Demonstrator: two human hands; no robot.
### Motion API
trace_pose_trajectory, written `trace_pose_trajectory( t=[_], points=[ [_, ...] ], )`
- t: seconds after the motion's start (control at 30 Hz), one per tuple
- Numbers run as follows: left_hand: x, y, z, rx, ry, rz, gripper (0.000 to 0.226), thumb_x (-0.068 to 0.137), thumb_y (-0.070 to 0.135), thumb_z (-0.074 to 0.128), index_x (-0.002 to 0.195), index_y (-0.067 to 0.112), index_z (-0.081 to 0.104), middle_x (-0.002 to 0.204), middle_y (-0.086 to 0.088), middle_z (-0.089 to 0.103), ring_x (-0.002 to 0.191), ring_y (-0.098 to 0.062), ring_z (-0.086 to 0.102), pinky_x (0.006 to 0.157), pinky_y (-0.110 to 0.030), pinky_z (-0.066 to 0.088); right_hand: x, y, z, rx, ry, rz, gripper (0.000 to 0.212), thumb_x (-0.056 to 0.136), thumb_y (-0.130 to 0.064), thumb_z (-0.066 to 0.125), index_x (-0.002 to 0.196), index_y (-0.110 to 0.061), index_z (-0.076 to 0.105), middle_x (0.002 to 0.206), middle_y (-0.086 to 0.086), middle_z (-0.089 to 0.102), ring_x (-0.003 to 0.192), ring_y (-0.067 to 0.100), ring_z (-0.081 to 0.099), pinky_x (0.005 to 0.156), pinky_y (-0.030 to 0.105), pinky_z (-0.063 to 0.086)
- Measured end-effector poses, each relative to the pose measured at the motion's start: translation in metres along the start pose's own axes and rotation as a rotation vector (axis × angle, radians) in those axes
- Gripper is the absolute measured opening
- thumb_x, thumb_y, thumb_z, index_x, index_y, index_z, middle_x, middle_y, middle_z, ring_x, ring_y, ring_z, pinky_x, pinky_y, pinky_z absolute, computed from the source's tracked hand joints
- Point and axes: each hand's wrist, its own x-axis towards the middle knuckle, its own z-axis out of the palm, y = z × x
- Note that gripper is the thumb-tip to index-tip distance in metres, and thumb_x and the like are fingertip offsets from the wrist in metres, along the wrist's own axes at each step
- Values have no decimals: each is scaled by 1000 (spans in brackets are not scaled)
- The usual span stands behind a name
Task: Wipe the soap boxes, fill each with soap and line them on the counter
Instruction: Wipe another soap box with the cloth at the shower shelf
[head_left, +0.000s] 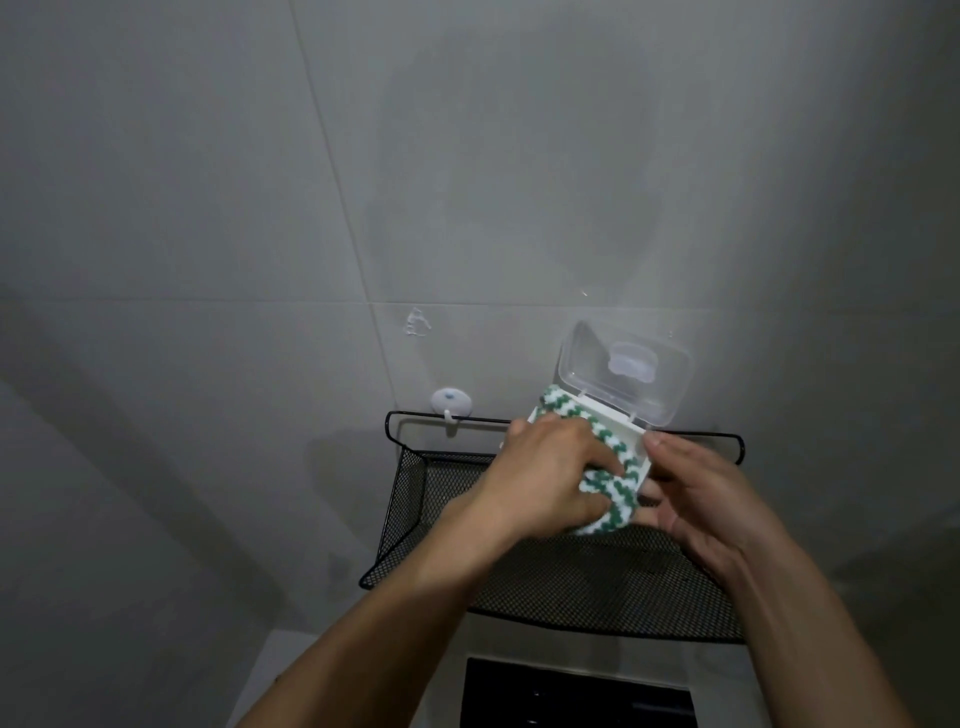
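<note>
A white soap box (640, 451) with a clear hinged lid (626, 371) standing open is held above a black mesh shelf. My right hand (698, 496) grips the box from the right side and underneath. My left hand (545, 478) holds a green and white zigzag cloth (613, 470) and presses it into the box's tray. The cloth covers most of the tray, so its inside is hidden. No soap is in view.
A black wire mesh shelf (566, 582) hangs on the grey tiled wall, its rail caught on a white adhesive hook (451, 404). A dark panel (576, 693) lies below the shelf, next to a pale ledge (270, 670) at the lower left.
</note>
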Motion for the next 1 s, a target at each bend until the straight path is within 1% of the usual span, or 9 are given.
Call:
trace_pose_trajectory(
  t=[0.1, 0.2, 0.33, 0.4, 0.47, 0.6, 0.67, 0.77, 1.0],
  points=[
    [-4, -5, -2, 88, -33, 70, 36, 86, 32, 70, 122, 34, 67, 109, 5, 53, 112, -18, 46, 94, -40, 33, -2, -1, 1, -27, 14, -11, 30, 96, -17, 55, 117, 3, 64, 102, 25, 73, 82, 33, 74, 64, 53, 61],
    [-6, -12, -8, 181, -20, 137, 34, 86, 30, 70, 119, 38, 67, 105, 10, 50, 107, -14, 43, 88, -37, 29, -3, -2, 1, -56, 26, -18, 33, 92, -20, 57, 117, 1, 64, 103, 24, 73, 83, 34, 74, 65, 54, 61],
    [-8, -33, -20, 309, 38, 126, 28, 87, 32, 67, 114, 38, 69, 96, 18, 41, 99, -9, 40, 79, -30, 14, -5, -5, -3, -64, 55, -6, 31, 94, -20, 56, 117, 0, 63, 107, 23, 73, 91, 37, 74, 65, 55, 61],
    [-10, -37, -22, 326, 47, 134, 26, 88, 32, 65, 113, 36, 70, 95, 18, 42, 95, -7, 37, 80, -28, 12, -5, -4, -3, -61, 55, 7, 32, 91, -21, 58, 116, -1, 64, 107, 22, 74, 92, 38, 74, 64, 54, 61],
    [-12, -36, -23, 323, 49, 155, 24, 89, 33, 63, 112, 34, 71, 100, 16, 48, 99, -9, 41, 81, -28, 13, -5, -2, -2, -45, 65, 13, 31, 92, -20, 58, 116, -2, 64, 107, 22, 74, 92, 38, 74, 64, 55, 61],
    [-10, -20, -21, 271, 14, 213, 23, 87, 30, 68, 109, 30, 71, 122, 10, 60, 113, -12, 50, 90, -34, 29, -3, 0, 3, -16, 56, 22, 30, 92, -19, 57, 114, 0, 64, 105, 25, 73, 87, 38, 74, 63, 56, 61],
    [-10, -7, -12, 226, 21, 241, 21, 87, 29, 68, 108, 25, 71, 114, 8, 63, 110, -14, 55, 93, -36, 34, -3, -1, 5, -12, 40, 19, 31, 90, -20, 58, 113, 0, 65, 103, 24, 73, 83, 35, 75, 63, 54, 61],
    [-11, 5, -2, 153, 98, 233, 19, 88, 25, 68, 106, 20, 70, 105, 5, 64, 103, -17, 57, 89, -35, 37, -4, -7, 4, -15, 10, -20, 36, 84, -17, 61, 114, 2, 65, 99, 21, 74, 81, 30, 74, 62, 48, 61],
    [-16, 1, -3, 149, 87, 287, 26, 90, 32, 66, 115, 27, 68, 109, 7, 58, 107, -15, 51, 89, -35, 36, -11, -9, -2, -39, -31, -26, 42, 86, -12, 60, 125, 4, 60, 105, 25, 71, 85, 32, 73, 64, 48, 61]
  ],
)
